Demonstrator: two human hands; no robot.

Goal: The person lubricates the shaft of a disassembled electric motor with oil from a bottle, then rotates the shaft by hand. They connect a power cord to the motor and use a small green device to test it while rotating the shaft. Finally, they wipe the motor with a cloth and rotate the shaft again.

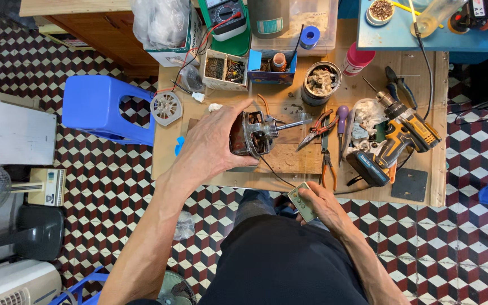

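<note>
L hand (213, 144) grips motor (253, 134) over cluttered wood bench (419, 62); R hand (323, 206) grips switch box (301, 201); checkered floor (103, 175).

A yellow and black cordless drill (397, 141) lies on the wooden bench (436, 186), well to the right of the fingers, with red-handled pliers (318, 127) and a purple-handled screwdriver (341, 120) between. Beyond the fingertips stand a tin of scrap (321, 82) and small parts boxes (225, 69). Left of them sit a blue plastic stool (100, 108) and a round white fan part (166, 108).
</note>
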